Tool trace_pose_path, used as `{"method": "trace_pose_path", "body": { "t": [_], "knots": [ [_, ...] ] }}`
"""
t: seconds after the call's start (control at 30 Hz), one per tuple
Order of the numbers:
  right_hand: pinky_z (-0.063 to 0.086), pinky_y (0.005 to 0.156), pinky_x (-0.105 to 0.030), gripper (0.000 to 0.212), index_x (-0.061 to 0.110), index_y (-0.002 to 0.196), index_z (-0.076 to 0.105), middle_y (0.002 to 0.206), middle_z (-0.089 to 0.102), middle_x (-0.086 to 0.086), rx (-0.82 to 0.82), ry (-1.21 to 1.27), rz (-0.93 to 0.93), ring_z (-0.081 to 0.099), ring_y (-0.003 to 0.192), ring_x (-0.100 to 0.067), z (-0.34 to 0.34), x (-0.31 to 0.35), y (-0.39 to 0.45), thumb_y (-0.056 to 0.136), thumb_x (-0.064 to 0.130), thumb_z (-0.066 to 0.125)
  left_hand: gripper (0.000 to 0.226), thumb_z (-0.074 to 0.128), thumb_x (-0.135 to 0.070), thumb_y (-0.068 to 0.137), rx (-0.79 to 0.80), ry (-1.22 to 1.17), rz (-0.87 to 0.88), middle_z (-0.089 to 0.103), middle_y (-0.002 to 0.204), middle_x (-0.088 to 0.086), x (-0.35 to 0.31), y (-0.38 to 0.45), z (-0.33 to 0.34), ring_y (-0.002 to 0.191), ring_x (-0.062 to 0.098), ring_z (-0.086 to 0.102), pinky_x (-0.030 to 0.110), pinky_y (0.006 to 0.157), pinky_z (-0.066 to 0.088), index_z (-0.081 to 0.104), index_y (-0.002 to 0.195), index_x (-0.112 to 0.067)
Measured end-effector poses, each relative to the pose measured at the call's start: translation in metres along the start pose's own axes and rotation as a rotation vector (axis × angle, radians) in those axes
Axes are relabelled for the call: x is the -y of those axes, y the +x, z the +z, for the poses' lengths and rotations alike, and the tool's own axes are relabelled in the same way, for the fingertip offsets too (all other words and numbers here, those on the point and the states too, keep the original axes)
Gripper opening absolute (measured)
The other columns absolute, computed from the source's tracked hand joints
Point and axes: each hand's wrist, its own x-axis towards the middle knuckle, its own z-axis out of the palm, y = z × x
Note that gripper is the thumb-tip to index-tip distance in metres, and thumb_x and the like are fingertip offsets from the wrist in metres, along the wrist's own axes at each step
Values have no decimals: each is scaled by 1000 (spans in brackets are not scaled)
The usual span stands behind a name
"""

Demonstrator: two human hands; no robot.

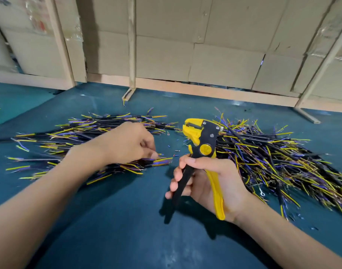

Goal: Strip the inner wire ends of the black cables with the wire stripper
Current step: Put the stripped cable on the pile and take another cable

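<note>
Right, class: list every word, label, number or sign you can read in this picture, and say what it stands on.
No text here can be read.
Yellow round badge at the pivot of the wire stripper, held in the right hand: raised marks, too blurred to read.
Paper with red marks on the cardboard wall, top left: too blurred to read.
Black cables and the left hand: no print visible.

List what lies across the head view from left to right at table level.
Left pile of cables → left hand, pinching a cable from that pile → wire stripper, held upright by the right hand → right pile of cables.
</note>
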Motion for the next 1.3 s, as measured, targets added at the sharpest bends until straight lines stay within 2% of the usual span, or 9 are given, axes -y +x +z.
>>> {"method": "trace_pose_path", "body": {
  "t": [0.13,0.27,0.43,0.53,0.63,0.73,0.83,1.03,1.3],
  "knots": [
    [59,70,-50,15,3,82,60,76,58,-18,-49,40,-32,64,68,-35,0,1,0,81,18,60,8,67,-26,93,-209,142,164,63,84,-12,-7,-12,17,87,17,63,32,79,47,74,91,-25],
    [58,71,-50,15,4,81,62,78,58,-18,-64,93,-75,64,70,-35,-2,2,-2,81,20,61,15,58,-18,101,-593,230,415,65,99,4,-19,-20,20,86,34,59,51,77,47,70,97,-11],
    [59,75,-51,17,2,93,67,89,66,-19,-108,73,-200,66,73,-35,-7,2,-3,83,16,64,9,57,-13,103,-972,252,626,71,94,13,-39,-23,18,73,38,64,52,65,49,63,108,-9],
    [59,76,-51,27,-2,108,69,108,73,-19,-119,-20,-289,67,75,-32,-8,2,-2,85,11,65,19,62,-2,97,-907,218,750,72,93,11,-43,-24,24,73,35,65,49,65,50,55,111,-14],
    [58,75,-53,15,4,96,76,92,73,-16,-120,-78,-359,66,73,-29,-8,2,-2,84,3,66,31,63,2,94,-776,118,787,70,96,10,-47,-23,28,77,33,62,44,72,52,54,119,-14],
    [57,74,-54,17,2,98,72,83,66,-21,-162,-62,-383,66,71,-32,-10,5,-2,82,1,67,29,58,-13,101,-713,-18,717,63,92,7,-47,-22,31,78,22,55,25,79,45,50,128,-13],
    [58,71,-52,17,3,96,72,84,64,-24,-198,-35,-415,67,70,-34,-13,7,-3,81,-1,67,36,58,-23,101,-650,-70,667,61,93,4,-46,-23,33,81,16,54,19,83,44,47,133,-15],
    [59,72,-43,17,4,91,69,88,71,-24,-329,-123,-529,68,74,-36,-17,9,-1,78,-7,72,51,62,-45,96,-396,-126,517,60,97,-11,-37,-27,32,81,10,58,27,80,48,47,141,-24],
    [56,85,-63,16,3,87,64,92,68,-28,-424,-188,-716,66,73,-43,-19,18,-3,82,-12,65,37,43,-23,103,-500,138,551,66,94,4,-12,-22,12,83,28,58,44,78,47,67,122,-3]
  ]
}}
